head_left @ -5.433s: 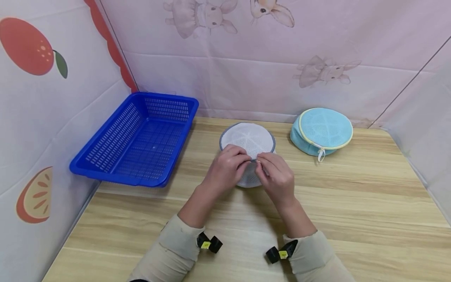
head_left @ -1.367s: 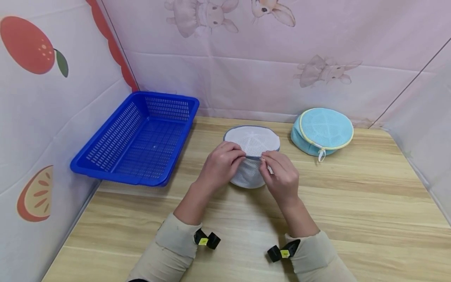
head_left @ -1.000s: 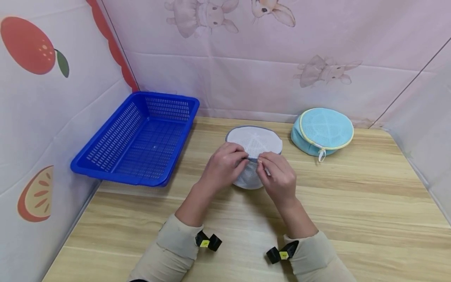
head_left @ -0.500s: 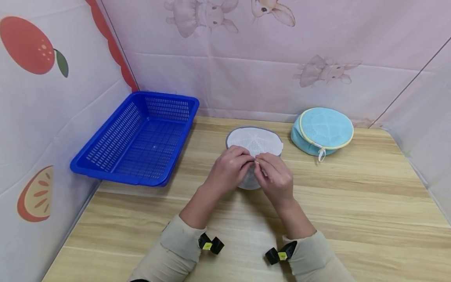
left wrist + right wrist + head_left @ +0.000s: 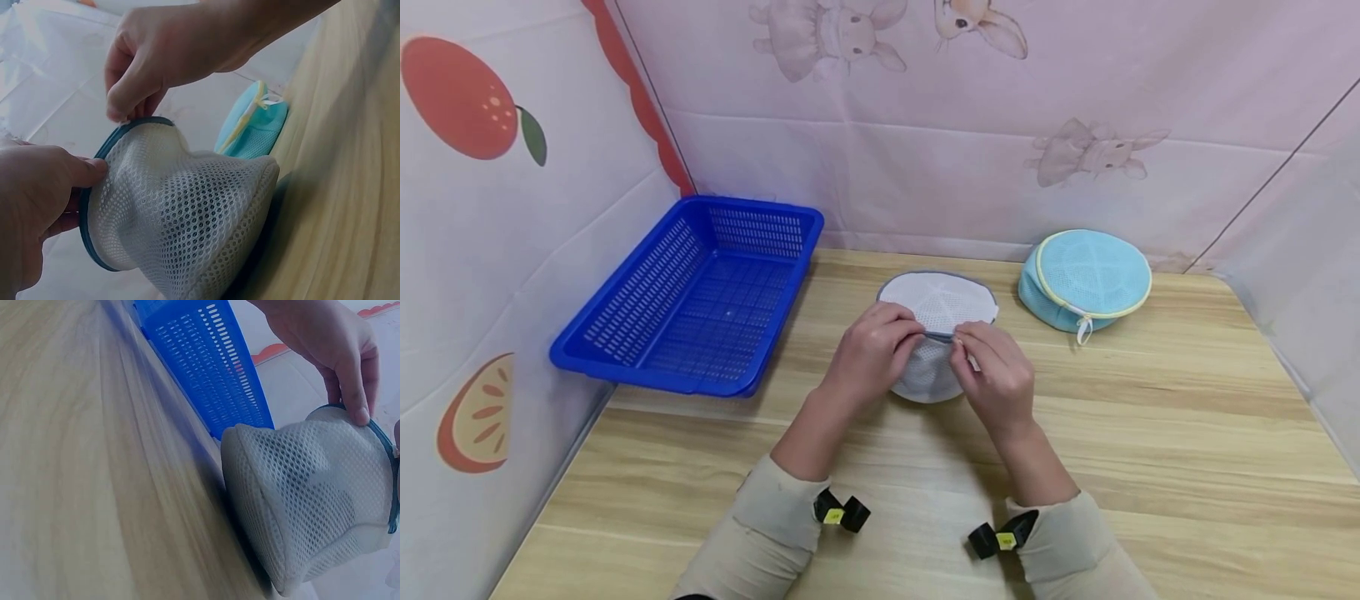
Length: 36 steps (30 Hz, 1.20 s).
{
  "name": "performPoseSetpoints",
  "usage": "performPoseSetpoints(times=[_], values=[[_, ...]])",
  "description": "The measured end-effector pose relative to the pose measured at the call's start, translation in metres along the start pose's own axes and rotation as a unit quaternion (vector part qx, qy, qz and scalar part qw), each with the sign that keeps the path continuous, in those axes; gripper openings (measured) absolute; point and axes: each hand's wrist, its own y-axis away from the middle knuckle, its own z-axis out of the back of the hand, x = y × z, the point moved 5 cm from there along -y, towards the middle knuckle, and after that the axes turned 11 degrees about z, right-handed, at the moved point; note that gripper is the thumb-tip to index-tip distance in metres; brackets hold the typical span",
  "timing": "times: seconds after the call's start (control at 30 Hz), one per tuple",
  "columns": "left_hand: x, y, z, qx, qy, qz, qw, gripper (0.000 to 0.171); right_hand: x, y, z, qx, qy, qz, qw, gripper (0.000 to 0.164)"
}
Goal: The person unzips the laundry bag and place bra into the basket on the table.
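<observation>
At the middle of the wooden table [image 5: 1150, 433], as the head view shows it, stands a round white mesh bag [image 5: 928, 375] with dark blue trim [image 5: 939, 337] round its top. The left hand [image 5: 871, 354] pinches the near edge of that trim on one side, and the right hand [image 5: 1000, 375] pinches it just beside, a short stretch of trim showing between the two. Near the back edge, to the right, sits a light blue mesh bag [image 5: 1093, 275] with yellow piping and a white loop [image 5: 1084, 330] hanging at its front. To the left lies a blue plastic basket [image 5: 692, 321] with slotted sides, well apart from the hands. Pale sleeves [image 5: 775, 512] cover the forearms, each with a small black device [image 5: 844, 511] at the cuff.

From the left wrist, the left thumb presses on the trim with fingers behind it, while the right hand pinches the trim higher up. The light blue mesh bag shows beyond.

From the right wrist, the left thumb lies over the trim, and only a sliver of the right hand enters at the edge; the basket is behind.
</observation>
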Motion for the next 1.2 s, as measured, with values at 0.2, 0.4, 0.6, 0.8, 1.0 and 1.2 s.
performPoseSetpoints(times=[0.2,0.4,0.6,0.8,1.0,1.2], values=[[0.003,-0.001,0.002,-0.006,0.003,0.004,1.0,0.007,-0.002,0.001,0.002,-0.003,0.007,-0.008,1.0,0.013],[-0.001,0.0,-0.001,0.005,-0.009,0.0,1.0,0.01,-0.001,0.002,0.002,-0.005,0.005,-0.01,1.0,0.014],[-0.008,0.002,-0.006,0.007,0.002,-0.017,0.9998,0.009,0.004,0.0,0.0,-0.009,-0.006,0.001,1.0,0.012],[-0.013,0.004,-0.01,0.015,0.005,-0.021,0.9997,0.01,0.01,-0.002,-0.003,-0.016,-0.02,0.019,0.999,0.011],[-0.016,0.004,-0.013,0.014,0.006,-0.025,0.9996,0.011,0.013,-0.002,-0.004,-0.016,-0.028,0.026,0.999,0.011],[-0.013,0.004,-0.012,0.002,0.009,-0.017,0.9998,0.006,0.01,-0.002,-0.004,-0.013,-0.021,0.027,0.999,0.012]])
